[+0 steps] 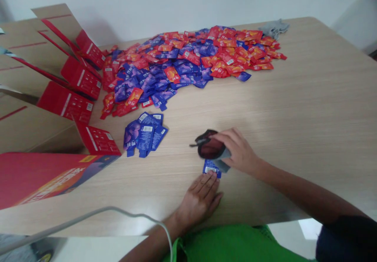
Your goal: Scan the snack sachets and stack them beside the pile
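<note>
Packet prob. light, slick, bendy; best held by edges. L hand lies flat, unclenched, on its near end; R hand clamped on dark gadget just beyond it.

Boxes left, cable near side.
Boxes stand open in a row; grey cloth at worktop far edge, wall behind.

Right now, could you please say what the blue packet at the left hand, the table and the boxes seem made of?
Blue packet: perhaps plastic film; smooth, printed face. Table: wood or laminate, apparently satin; visible grain. Boxes: likely cardboard; red-printed outside, brown inside.
</note>
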{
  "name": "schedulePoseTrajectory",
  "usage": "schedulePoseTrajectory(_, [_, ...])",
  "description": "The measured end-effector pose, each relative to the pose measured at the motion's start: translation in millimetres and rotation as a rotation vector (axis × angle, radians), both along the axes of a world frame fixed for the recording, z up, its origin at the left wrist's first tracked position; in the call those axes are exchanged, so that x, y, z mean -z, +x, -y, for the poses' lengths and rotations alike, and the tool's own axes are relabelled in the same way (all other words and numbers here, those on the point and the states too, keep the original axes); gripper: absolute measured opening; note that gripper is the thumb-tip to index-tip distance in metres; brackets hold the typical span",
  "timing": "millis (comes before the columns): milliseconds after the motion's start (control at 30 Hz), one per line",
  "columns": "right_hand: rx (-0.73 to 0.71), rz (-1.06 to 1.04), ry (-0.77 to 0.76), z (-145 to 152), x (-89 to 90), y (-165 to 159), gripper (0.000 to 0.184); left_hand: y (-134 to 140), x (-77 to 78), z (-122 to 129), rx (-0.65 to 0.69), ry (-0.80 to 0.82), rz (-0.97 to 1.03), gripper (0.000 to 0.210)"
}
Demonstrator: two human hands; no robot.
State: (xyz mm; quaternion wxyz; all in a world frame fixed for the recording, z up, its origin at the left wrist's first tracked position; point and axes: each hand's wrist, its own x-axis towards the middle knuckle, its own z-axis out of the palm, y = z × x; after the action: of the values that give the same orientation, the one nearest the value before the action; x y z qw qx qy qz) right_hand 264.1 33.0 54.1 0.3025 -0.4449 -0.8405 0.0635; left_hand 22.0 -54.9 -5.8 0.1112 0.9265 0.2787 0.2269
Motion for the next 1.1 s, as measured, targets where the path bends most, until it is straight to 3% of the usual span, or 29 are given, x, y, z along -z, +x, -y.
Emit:
schedulePoseTrajectory(67, [-0.154,0.106,-0.08,25.9,9.0,-16.4,0.042,0.1,0.6,0.9,-0.016,-0.052,0.003,0.027])
schedulePoseTrajectory(133, [-0.201,0.178,-0.157,33.9,23.2,-23.6,0.039,-0.1,0.7,1.0,-0.022,-0.07,0.005,0.025])
schedulePoseTrajectory(267, [-0.024,0.213,-0.217,-8.4,40.5,-4.0,0.052,-0.7,-0.8,-1.0,0.013,0.0,-0.015,0.042])
schedulePoseTrajectory(367, [0.103,0.232,-0.165,-49.6,28.5,20.2,0.052,-1.1,-1.6,-2.1,0.01,0.012,-0.014,0.044])
schedulePoseTrajectory(433, [0.155,0.167,-0.092,-57.7,12.6,27.9,0.053,-1.1,-1.9,-2.2,0.007,0.01,-0.009,0.044])
schedulePoseTrajectory(500, [0.181,0.046,-0.024,-45.6,-0.9,24.9,0.052,-0.6,-2.2,-1.9,0.006,0.009,0.001,0.044])
schedulePoseTrajectory(567, [0.088,-0.022,-0.021,-19.2,-5.0,13.1,0.051,-0.1,-2.1,-1.1,-0.002,-0.006,0.009,0.042])
schedulePoseTrajectory(700, [-0.242,0.116,-0.204,25.4,20.6,-13.2,0.044,0.1,-0.6,0.6,-0.034,-0.079,0.015,0.026])
schedulePoseTrajectory(767, [-0.265,0.157,-0.261,22.3,39.1,-14.5,0.042,-0.2,-0.2,0.3,-0.026,-0.072,0.009,0.029])
schedulePoseTrajectory(867, [-0.163,0.167,-0.243,-14.3,50.8,2.5,0.05,-0.5,-1.3,-1.7,0.002,-0.019,0.009,0.04])
schedulePoseTrajectory(1000, [0.034,0.172,-0.15,-62.2,27.0,30.6,0.052,-0.3,-4.0,-4.0,0.003,-0.003,0.011,0.041])
schedulePoseTrajectory(1100, [0.114,0.042,-0.049,-52.6,3.8,28.9,0.052,0.4,-5.1,-4.1,0.0,-0.01,0.016,0.04])
